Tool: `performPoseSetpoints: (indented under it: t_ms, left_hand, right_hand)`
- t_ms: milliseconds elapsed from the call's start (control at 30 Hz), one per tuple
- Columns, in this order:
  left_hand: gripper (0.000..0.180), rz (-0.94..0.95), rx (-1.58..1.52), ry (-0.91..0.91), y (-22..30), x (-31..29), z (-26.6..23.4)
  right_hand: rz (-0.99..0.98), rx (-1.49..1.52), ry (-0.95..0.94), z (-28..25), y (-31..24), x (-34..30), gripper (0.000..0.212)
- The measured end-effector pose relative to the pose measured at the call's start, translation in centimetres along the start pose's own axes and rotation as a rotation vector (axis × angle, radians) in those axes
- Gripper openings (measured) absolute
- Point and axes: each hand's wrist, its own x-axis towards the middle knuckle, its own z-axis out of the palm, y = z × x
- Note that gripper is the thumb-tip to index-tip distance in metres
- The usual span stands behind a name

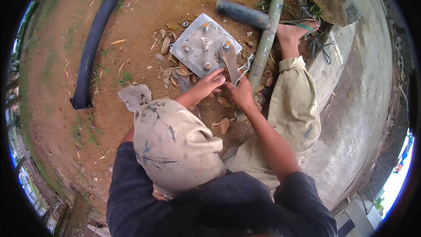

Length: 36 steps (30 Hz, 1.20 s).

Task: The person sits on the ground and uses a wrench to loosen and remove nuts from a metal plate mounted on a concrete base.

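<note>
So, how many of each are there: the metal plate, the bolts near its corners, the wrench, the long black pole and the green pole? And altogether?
Metal plate: 1
Corner bolts: 4
Wrench: 1
Long black pole: 1
Green pole: 1
Total: 8

I can't read any lettering, number, label or sign from here, whether on the metal plate [193, 39], the wrench [229, 60], the green pipe [266, 39] or the long black pipe [94, 30].
</note>
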Motion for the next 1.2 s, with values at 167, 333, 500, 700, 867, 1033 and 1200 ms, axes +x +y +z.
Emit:
performPoseSetpoints:
  t_ms: [167, 333, 500, 700, 867, 1033, 1200]
  left_hand:
    - [0.066, 0.044, -0.152, 0.035, 0.1, 1.0, 0.0]
    - [0.06, 0.087, -0.223, 0.01, 0.6, 1.5, -0.5]
    - [0.055, 0.103, -0.127, 0.016, -0.2, 1.4, -1.0]
    - [0.047, -0.021, 0.004, -0.037, -1.5, -1.1, -1.7]
    - [0.033, -0.074, 0.085, 0.115, -0.9, -3.5, -3.9]
    - [0.023, 0.49, 0.204, 0.904, 1.7, -1.8, -8.3]
    - [0.03, 0.605, 0.729, 1.249, 6.3, 4.8, -12.6]
  right_hand:
    - [0.406, 0.308, -0.016, 3.4, -6.2, -1.4, 0.029]
    - [0.361, 0.469, 0.013, 5.2, -6.2, -0.6, 0.023]
    - [0.336, 0.496, -0.122, 4.5, -5.8, -0.2, 0.018]
    - [0.14, 0.081, -0.281, -1.0, -2.6, 1.8, 0.026]
    - [0.301, -0.156, -0.929, -12.6, -5.1, 10.3, 0.021]
    - [0.204, -0.116, -0.561, -9.7, -3.1, 5.6, 0.019]
    - [0.411, 0.16, -0.33, -4.8, -2.1, -2.1, 0.04]
